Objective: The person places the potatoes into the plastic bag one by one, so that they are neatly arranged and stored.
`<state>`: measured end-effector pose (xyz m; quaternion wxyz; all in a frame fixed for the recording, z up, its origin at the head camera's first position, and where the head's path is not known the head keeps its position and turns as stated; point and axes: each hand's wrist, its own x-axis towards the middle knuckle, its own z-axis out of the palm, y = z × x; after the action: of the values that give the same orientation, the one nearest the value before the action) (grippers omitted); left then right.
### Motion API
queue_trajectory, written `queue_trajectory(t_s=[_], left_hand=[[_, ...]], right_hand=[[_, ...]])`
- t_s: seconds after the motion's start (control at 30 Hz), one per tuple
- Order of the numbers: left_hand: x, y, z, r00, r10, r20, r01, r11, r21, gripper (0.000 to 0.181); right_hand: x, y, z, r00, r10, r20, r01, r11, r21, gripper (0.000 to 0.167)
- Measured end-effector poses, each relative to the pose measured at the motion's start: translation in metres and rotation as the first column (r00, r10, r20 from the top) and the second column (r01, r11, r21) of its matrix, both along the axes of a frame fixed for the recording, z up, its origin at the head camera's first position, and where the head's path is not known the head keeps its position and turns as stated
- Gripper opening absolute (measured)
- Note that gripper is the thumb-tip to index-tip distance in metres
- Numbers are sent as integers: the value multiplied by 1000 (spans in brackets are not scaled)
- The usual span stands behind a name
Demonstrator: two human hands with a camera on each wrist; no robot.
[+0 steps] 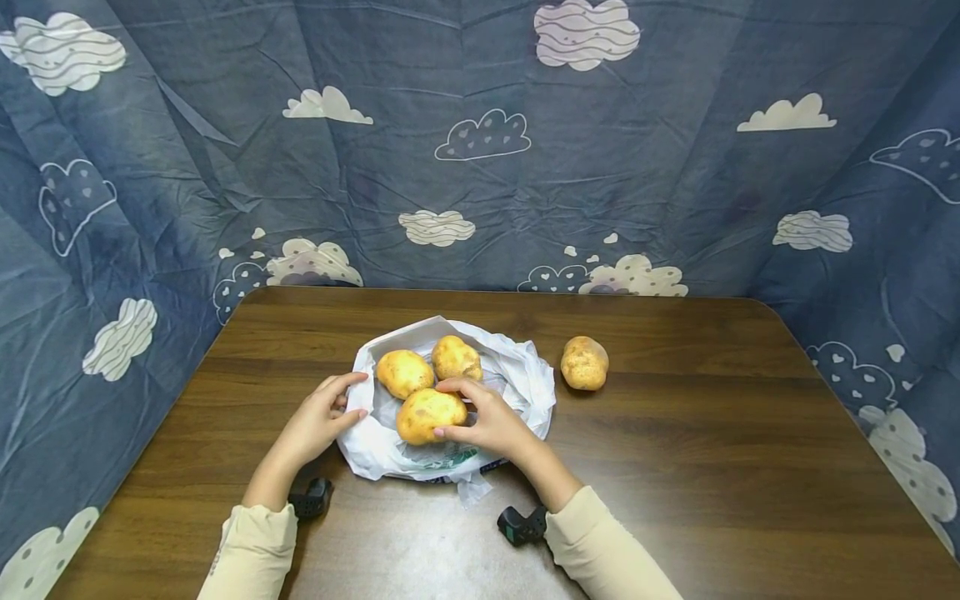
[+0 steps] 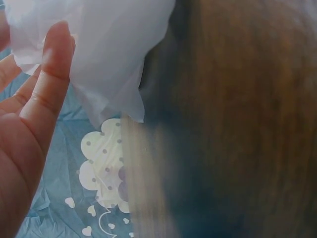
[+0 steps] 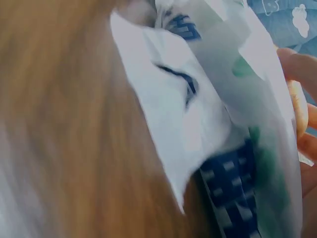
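Observation:
A white plastic bag [image 1: 528, 375] lies spread on the table, its mouth facing up, with three potatoes in it. The right hand [image 1: 487, 421] grips the nearest potato [image 1: 427, 416], thumb on the near side and fingers over the far side. Behind it lie a left potato [image 1: 403, 372] and a right potato [image 1: 456, 358]. At the bag's left rim the left hand [image 1: 315, 421] pinches the plastic; the left wrist view shows its fingers [image 2: 57, 54] against the bag [image 2: 114, 44]. In the right wrist view the bag [image 3: 267, 124] partly hides the right hand [image 3: 304, 99].
A single potato [image 1: 584, 363] sits on the wooden table [image 1: 712, 433] just right of the bag. Behind the table hangs a blue cloth [image 1: 480, 192] with a cloud pattern. Black wrist cameras are near both sleeves.

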<state>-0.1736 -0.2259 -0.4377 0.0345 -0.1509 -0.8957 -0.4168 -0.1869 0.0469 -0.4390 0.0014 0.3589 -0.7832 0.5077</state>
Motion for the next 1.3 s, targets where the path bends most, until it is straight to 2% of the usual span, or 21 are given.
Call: queue_trajectory(t_s=[0.1, 0.27, 0.43, 0.73, 0.9, 1.1, 1.3], left_hand=[[0, 0, 0, 1000, 2, -4, -2, 1000, -3, 46], [0, 0, 0, 1000, 0, -12, 0, 1000, 0, 46], [0, 0, 0, 1000, 2, -6, -2, 1000, 5, 46], [0, -1, 0, 1000, -9, 5, 9, 999, 46, 46], [1, -1, 0, 1000, -5, 9, 4, 999, 41, 46], [1, -1, 1, 1000, -4, 17, 3, 999, 39, 47], [0, -1, 0, 1000, -8, 24, 7, 999, 43, 47]], right_hand=[[-7, -4, -17, 1000, 3, 2, -3, 1000, 22, 53], [-8, -7, -23, 999, 0, -45, 3, 998, 63, 53], [-7, -10, -25, 998, 5, -70, 2, 994, 106, 54], [-6, -12, -24, 1000, -2, -10, 4, 985, 171, 54], [-7, -9, -22, 1000, 3, -18, 0, 989, 145, 53], [-8, -3, -16, 1000, 1, -18, 0, 996, 90, 52], [9, 6, 25, 998, -57, -20, 58, 997, 44, 49]])
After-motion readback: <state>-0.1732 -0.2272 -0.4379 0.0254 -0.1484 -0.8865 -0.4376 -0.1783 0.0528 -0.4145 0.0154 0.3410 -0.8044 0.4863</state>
